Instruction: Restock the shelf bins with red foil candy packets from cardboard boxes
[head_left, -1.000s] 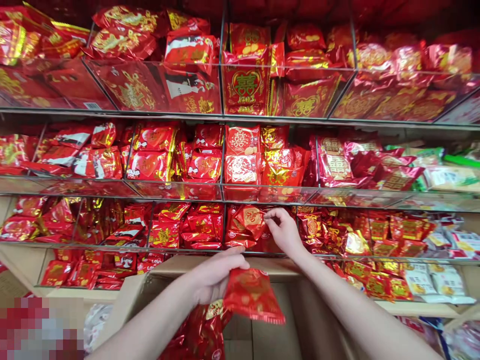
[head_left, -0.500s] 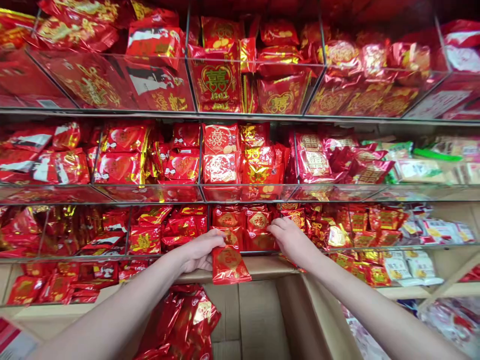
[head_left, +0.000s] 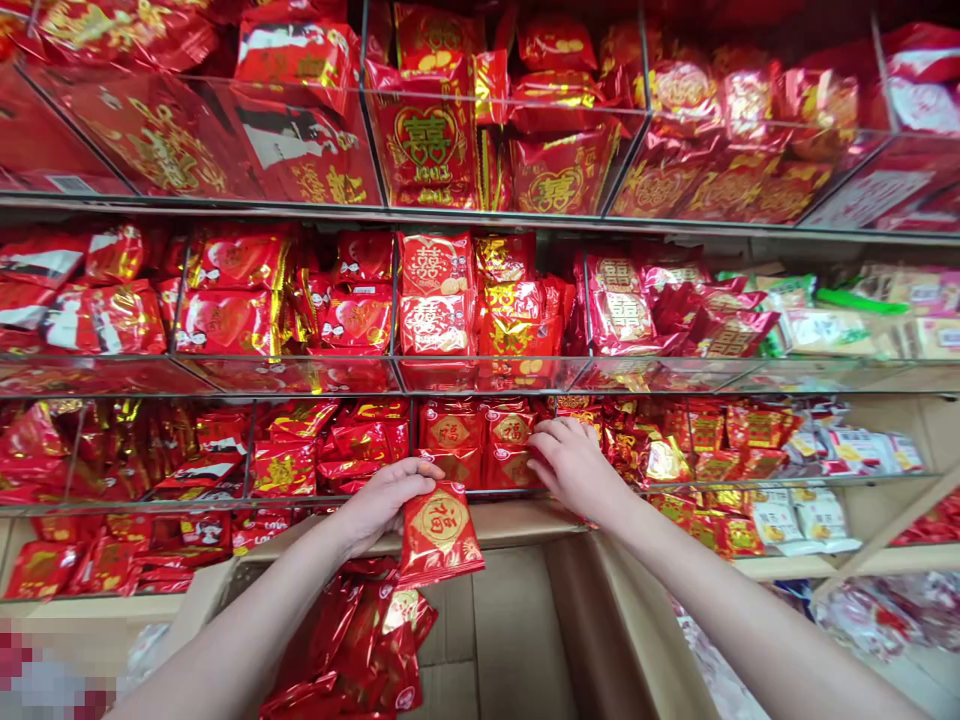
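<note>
Red and shiny is the packet [head_left: 441,530] which my left hand [head_left: 386,500] holds closed between thumb and fingers, above the open carton [head_left: 521,630]. Its gold diamond faces up. My right hand [head_left: 574,465] is half curled at the shelf, with fingertips beside the right stack [head_left: 510,430] of similar packets; I cannot tell whether it grips something. The left stack [head_left: 451,430] stands next to it, just right of a divider [head_left: 411,440]. So these two stacks are already in the compartment, quite upright and side by side, while the packet in my left hand is outside it. In the carton, a loose pile [head_left: 352,640] lies at the left, and the cardboard bottom shows on the right.
</note>
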